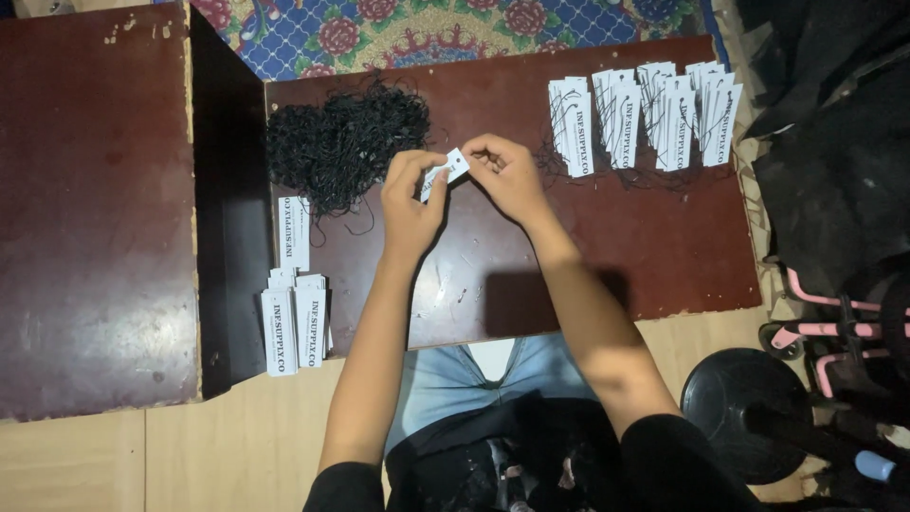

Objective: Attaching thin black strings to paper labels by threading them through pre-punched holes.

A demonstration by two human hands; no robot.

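Observation:
My left hand (409,201) and my right hand (507,173) meet over the middle of a dark brown low table (654,256). Both pinch a small white paper tag (445,174) between them, the left at its lower end, the right at its upper end. A tangled pile of thin black strings (336,142) lies just left of my hands. Whether a string is in my fingers is too small to tell.
Rows of white tags with strings attached (645,118) lie at the table's far right. A stack of plain white tags (296,318) sits at the near left edge. A larger brown board (95,209) stands left. A black round base (744,403) and pink frame (834,332) are at the right.

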